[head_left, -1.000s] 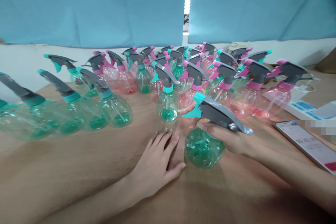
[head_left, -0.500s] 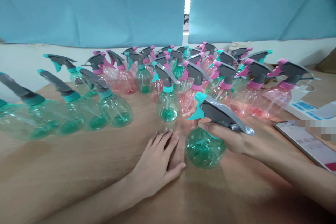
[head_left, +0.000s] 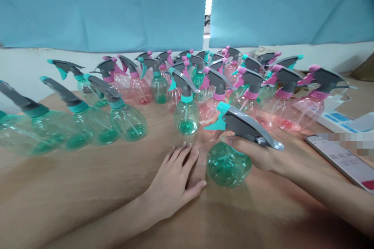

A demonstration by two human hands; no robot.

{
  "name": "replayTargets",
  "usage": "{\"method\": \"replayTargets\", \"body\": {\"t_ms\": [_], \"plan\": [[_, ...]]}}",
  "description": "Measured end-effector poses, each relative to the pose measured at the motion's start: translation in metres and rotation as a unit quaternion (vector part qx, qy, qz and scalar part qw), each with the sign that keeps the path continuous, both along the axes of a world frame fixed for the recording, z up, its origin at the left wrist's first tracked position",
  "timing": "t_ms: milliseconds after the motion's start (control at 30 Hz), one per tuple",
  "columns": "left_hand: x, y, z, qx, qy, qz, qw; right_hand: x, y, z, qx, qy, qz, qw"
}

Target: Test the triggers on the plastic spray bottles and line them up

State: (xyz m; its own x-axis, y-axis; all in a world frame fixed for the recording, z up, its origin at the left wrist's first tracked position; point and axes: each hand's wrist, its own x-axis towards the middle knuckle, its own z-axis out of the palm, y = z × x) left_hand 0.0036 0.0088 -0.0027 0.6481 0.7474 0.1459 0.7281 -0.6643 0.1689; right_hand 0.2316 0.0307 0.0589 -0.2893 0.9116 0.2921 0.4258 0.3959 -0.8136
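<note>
Centrally: green spray bottle (head_left: 228,163), grey trigger head, standing on wooden table (head_left: 87,186); right hand (head_left: 257,155) fingers curled around its neck. Left hand (head_left: 175,183) flat, fingers spread, holding nothing, just beside bottle. Behind: pink and green spray bottles (head_left: 216,85). Right: phone (head_left: 341,159).

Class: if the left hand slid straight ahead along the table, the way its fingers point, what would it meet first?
Most likely the upright green spray bottle, which stands just beyond the fingertips of the left hand. Depth is hard to judge.
</note>
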Motion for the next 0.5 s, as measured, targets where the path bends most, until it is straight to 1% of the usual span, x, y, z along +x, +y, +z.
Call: {"method": "replayTargets", "body": {"t_ms": [100, 233, 333, 500], "plan": [[0.000, 0.000, 0.000, 0.004, -0.002, -0.004, 1.000, -0.006, -0.002, 0.011, -0.018, 0.044, 0.023, 0.999], [0.000, 0.000, -0.001, 0.006, -0.003, -0.004, 1.000, -0.010, -0.002, 0.018, -0.009, 0.056, 0.025, 0.998], [0.000, 0.000, -0.001, 0.006, -0.004, -0.003, 1.000, -0.011, -0.002, 0.017, -0.012, 0.061, 0.029, 0.998], [0.000, 0.000, -0.001, -0.002, 0.000, -0.004, 1.000, -0.009, -0.002, 0.011, 0.004, 0.061, 0.030, 0.998]]}}
